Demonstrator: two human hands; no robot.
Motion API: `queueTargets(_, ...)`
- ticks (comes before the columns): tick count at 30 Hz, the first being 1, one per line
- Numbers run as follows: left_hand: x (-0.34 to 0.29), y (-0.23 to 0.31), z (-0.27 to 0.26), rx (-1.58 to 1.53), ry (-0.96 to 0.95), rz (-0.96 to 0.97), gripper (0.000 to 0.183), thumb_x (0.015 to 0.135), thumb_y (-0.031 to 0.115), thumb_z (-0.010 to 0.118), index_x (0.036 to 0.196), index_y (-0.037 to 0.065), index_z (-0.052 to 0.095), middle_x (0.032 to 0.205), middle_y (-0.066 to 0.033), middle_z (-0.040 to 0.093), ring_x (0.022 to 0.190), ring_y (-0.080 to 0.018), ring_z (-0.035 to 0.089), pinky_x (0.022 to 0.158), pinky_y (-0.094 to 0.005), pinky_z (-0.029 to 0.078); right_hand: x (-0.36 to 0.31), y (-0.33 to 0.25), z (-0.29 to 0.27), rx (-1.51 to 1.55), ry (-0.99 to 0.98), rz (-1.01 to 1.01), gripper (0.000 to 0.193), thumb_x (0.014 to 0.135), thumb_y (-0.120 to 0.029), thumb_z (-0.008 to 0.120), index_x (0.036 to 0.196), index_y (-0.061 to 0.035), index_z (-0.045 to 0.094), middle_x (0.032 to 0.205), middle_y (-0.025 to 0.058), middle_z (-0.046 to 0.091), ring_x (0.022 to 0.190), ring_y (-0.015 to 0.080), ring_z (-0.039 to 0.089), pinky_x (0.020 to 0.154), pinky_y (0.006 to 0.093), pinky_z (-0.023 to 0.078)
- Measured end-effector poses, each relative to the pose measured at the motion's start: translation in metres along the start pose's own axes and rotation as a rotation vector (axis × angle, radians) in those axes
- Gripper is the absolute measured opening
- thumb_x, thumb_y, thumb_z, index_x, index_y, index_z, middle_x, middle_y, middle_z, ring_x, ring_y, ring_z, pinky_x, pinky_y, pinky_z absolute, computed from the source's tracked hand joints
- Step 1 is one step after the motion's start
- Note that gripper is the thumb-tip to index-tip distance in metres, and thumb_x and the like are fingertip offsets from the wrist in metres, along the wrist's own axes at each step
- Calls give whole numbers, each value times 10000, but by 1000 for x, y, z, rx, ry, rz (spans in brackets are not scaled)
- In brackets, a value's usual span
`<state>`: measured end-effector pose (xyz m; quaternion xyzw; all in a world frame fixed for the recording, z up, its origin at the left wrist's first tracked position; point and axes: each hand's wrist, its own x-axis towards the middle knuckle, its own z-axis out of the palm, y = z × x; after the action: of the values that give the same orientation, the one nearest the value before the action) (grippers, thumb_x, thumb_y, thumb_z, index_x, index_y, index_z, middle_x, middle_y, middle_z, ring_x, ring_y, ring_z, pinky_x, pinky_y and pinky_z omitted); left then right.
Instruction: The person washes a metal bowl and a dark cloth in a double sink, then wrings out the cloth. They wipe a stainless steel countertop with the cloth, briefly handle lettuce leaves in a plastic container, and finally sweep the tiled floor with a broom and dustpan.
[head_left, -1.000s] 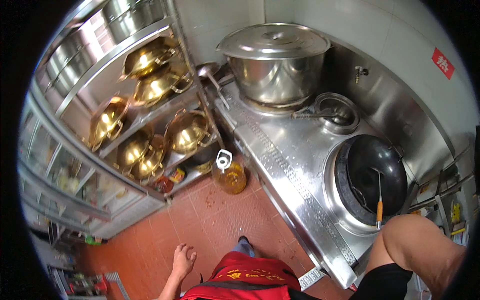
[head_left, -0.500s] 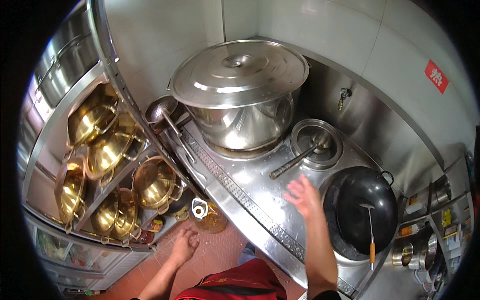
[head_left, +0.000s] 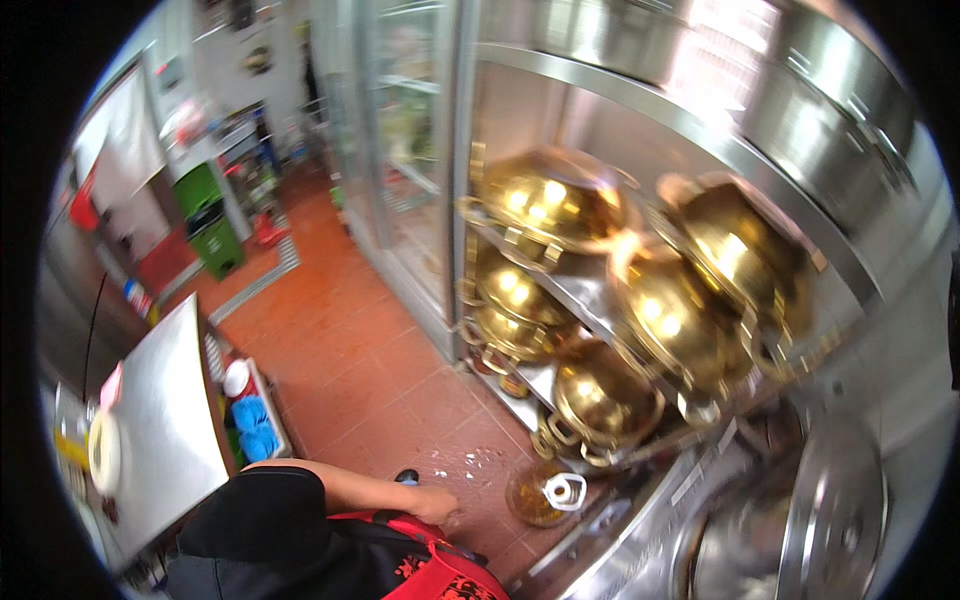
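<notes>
My left hand point(head_left: 436, 504) hangs low in front of my red apron point(head_left: 455, 575), its arm bare below a black sleeve. Its fingers are small and blurred, so whether they are closed cannot be told. Nearest to it on the floor stands a clear jug point(head_left: 530, 507) of amber liquid with a white handle. My right hand is out of the picture. Brass-coloured two-handled pans lie stacked on a metal shelf rack ahead, among them one pan point(head_left: 603, 397) on a lower level and another pan point(head_left: 545, 197) above it.
The lidded steel stockpot point(head_left: 830, 510) stands at the lower right. A steel-topped table point(head_left: 165, 430) is on my left, with a crate point(head_left: 265, 410) of blue items beside it. A glass-doored cabinet point(head_left: 405, 150) borders the red tiled floor point(head_left: 350, 340); farther off is a green bin point(head_left: 215, 240).
My view has swung left, from the stove and wok to the pan rack and aisle. My right hand, open above the stove before, has left the picture. My left hand still hangs low.
</notes>
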<state>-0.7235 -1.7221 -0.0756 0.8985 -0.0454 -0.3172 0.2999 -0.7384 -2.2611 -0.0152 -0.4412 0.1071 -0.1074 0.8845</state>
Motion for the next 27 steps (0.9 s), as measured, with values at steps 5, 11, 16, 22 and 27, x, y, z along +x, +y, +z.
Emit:
queueTargets(5, -83, -91, -15, -362, -113, -99, 422, 920, 385, 471, 967, -7, 619, 932, -227, 629, 864, -373, 598, 760, -423, 449, -20, 61, 220, -587, -333, 430, 182, 882, -254, 540, 873, -95, 451, 705, 26, 457, 611, 155, 470, 552, 325, 404)
queueTargets(11, -165, -234, -28, -522, 315, -178, 451, 879, 421, 493, 901, -3, 645, 895, -225, 633, 836, -357, 608, 743, -449, 449, -7, 278, 408, -1041, -524, 1059, 137, 867, -222, 579, 903, -91, 582, 790, 9, 548, 746, 126, 530, 644, 237, 431)
queueTargets(16, -268, -327, -74, -494, 669, -557, 349, 834, 355, 524, 886, 42, 669, 938, -209, 620, 895, -361, 589, 786, -463, 466, -25, 425, 553, -1533, -1155, 851, 186, 867, -256, 557, 899, -78, 600, 785, 47, 579, 733, 172, 556, 640, 276, 448)
queueTargets(22, -334, -434, -116, -609, 1157, -768, 266, 821, 249, 567, 978, 47, 640, 1068, -164, 588, 1027, -350, 538, 902, -424, 432, -46, 590, 692, -1961, -1819, 444, 253, 867, -297, 532, 894, -63, 622, 779, 92, 616, 717, 227, 588, 635, 324, 468)
queueTargets(27, -392, -521, -143, -582, 1393, -1088, 263, 805, 195, 594, 1007, 29, 619, 1128, -160, 558, 1072, -340, 515, 935, -411, 412, -77, 756, 827, -1851, -2359, -27, 311, 867, -331, 511, 889, -50, 640, 774, 130, 647, 704, 272, 614, 631, 363, 485)
